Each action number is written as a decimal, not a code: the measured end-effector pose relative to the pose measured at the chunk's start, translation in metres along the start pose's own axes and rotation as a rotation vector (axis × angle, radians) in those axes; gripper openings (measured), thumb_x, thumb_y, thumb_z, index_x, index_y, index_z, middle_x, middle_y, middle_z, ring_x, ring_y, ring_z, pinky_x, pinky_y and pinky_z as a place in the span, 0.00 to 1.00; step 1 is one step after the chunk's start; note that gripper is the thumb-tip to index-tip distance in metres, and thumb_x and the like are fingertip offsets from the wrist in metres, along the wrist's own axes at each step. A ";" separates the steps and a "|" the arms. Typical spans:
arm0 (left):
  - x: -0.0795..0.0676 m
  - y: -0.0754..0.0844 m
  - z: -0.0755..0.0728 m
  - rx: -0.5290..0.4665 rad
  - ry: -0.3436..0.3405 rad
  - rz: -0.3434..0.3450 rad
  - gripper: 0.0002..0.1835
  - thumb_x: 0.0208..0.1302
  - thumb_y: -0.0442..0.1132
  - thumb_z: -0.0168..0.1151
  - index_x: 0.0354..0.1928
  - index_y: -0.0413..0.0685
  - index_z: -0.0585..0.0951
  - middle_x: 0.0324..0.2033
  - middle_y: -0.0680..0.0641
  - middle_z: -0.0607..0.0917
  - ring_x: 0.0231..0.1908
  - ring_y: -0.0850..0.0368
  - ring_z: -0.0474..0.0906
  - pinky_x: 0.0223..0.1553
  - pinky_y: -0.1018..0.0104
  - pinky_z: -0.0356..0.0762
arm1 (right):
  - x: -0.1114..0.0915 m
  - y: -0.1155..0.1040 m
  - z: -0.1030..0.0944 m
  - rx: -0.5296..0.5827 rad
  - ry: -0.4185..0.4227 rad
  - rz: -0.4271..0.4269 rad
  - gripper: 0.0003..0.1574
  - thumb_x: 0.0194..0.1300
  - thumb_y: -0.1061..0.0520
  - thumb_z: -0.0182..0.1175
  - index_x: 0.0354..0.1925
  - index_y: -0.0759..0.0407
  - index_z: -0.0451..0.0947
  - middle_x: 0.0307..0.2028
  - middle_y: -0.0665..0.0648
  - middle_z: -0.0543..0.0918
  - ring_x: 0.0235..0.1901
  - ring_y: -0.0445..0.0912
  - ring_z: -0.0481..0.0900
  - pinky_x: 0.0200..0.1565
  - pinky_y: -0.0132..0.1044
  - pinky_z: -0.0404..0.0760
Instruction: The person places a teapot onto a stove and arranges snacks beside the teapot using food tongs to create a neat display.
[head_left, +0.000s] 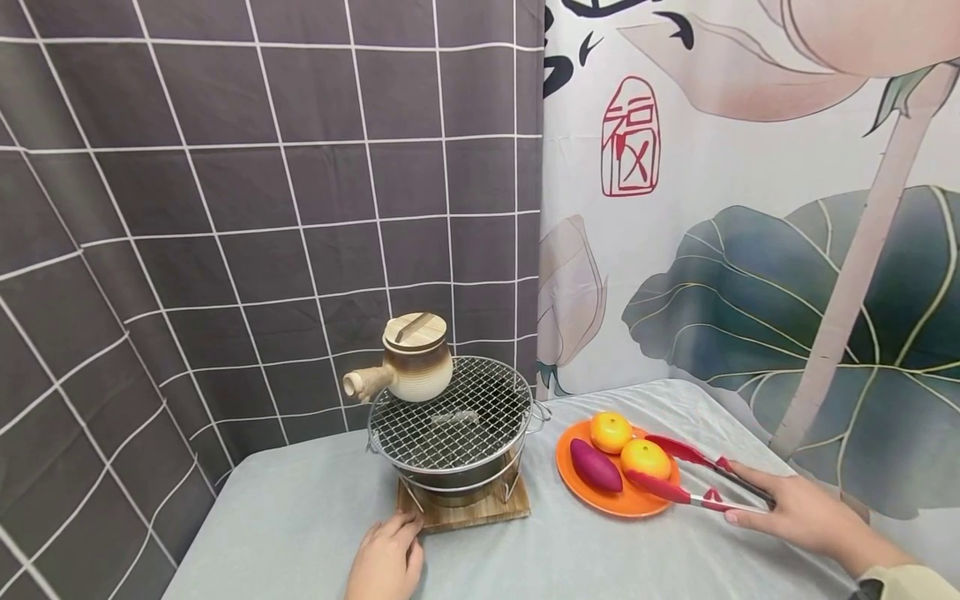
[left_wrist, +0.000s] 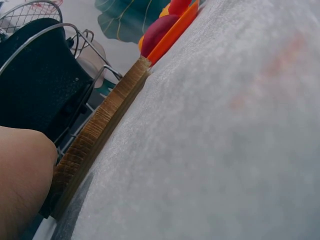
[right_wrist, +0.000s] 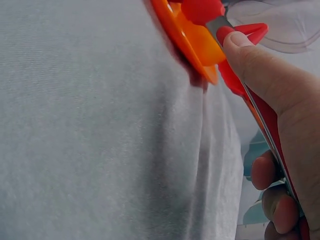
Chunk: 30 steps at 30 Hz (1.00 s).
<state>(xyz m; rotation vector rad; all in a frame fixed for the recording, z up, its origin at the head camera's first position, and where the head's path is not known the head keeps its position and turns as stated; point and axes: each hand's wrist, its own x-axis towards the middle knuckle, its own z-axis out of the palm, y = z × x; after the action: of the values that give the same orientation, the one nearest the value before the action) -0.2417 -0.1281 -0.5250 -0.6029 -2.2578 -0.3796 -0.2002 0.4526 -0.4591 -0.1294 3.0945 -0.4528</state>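
Observation:
My right hand (head_left: 810,514) grips red-tipped tongs (head_left: 667,490) at their handles. Their spread arms reach over an orange plate (head_left: 622,507), one on each side of the nearer mandarin (head_left: 645,459). A second mandarin (head_left: 611,432) and a purple sweet potato (head_left: 596,465) lie on the plate too. My left hand (head_left: 386,557) rests its fingers at the front left corner of a wooden board (head_left: 480,517). On that board stands a round dark grill with a wire mesh (head_left: 480,433). In the left wrist view, the hand (left_wrist: 25,175) overlaps the board's end, its fingertips hidden.
A clay pot (head_left: 420,377) with a wooden lid and side handle sits at the mesh's back left. Wire loops stick out from the grill's sides. Pale cloth (head_left: 285,517) covers the table. A dark checked curtain (head_left: 300,208) and a lotus-print curtain (head_left: 720,167) hang behind.

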 end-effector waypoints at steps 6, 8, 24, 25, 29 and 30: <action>0.000 0.001 0.000 -0.002 0.021 0.006 0.13 0.44 0.31 0.68 0.36 0.45 0.89 0.38 0.50 0.87 0.40 0.53 0.85 0.41 0.43 0.82 | -0.001 -0.001 0.003 0.014 -0.013 0.016 0.55 0.63 0.30 0.62 0.72 0.66 0.64 0.57 0.75 0.79 0.43 0.56 0.81 0.36 0.65 0.84; 0.000 0.001 -0.001 -0.001 0.024 0.007 0.13 0.44 0.31 0.68 0.36 0.44 0.89 0.38 0.50 0.87 0.40 0.53 0.85 0.41 0.43 0.83 | -0.001 -0.001 0.004 0.013 -0.014 0.024 0.55 0.63 0.29 0.62 0.72 0.66 0.65 0.57 0.75 0.79 0.44 0.56 0.81 0.36 0.65 0.84; 0.002 0.003 -0.004 -0.003 -0.040 -0.026 0.12 0.48 0.32 0.68 0.38 0.45 0.89 0.40 0.50 0.87 0.42 0.51 0.85 0.44 0.42 0.82 | -0.001 0.000 0.002 0.001 0.004 0.005 0.52 0.64 0.30 0.61 0.71 0.64 0.67 0.54 0.72 0.81 0.41 0.53 0.81 0.34 0.61 0.85; 0.002 0.003 -0.004 -0.004 -0.043 -0.029 0.12 0.48 0.32 0.68 0.38 0.45 0.89 0.40 0.50 0.87 0.42 0.51 0.85 0.44 0.42 0.82 | -0.001 0.000 0.001 -0.006 0.008 -0.001 0.52 0.64 0.30 0.61 0.70 0.65 0.67 0.53 0.72 0.82 0.41 0.53 0.80 0.33 0.59 0.85; 0.002 0.002 -0.003 -0.008 -0.030 -0.020 0.12 0.48 0.31 0.68 0.38 0.45 0.89 0.39 0.50 0.87 0.42 0.51 0.85 0.44 0.42 0.82 | -0.002 0.000 -0.002 -0.020 0.007 0.020 0.53 0.62 0.29 0.62 0.70 0.63 0.68 0.44 0.63 0.85 0.36 0.50 0.78 0.28 0.47 0.82; 0.002 0.002 -0.003 -0.008 -0.021 -0.016 0.12 0.47 0.31 0.68 0.37 0.45 0.89 0.39 0.50 0.87 0.42 0.51 0.86 0.43 0.42 0.82 | -0.003 -0.001 -0.003 -0.023 0.006 0.025 0.53 0.62 0.29 0.62 0.70 0.63 0.68 0.40 0.60 0.85 0.35 0.50 0.77 0.26 0.44 0.79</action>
<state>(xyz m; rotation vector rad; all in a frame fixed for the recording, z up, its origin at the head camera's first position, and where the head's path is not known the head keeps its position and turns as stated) -0.2401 -0.1275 -0.5217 -0.5966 -2.2835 -0.3923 -0.1978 0.4532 -0.4560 -0.0901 3.1044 -0.4178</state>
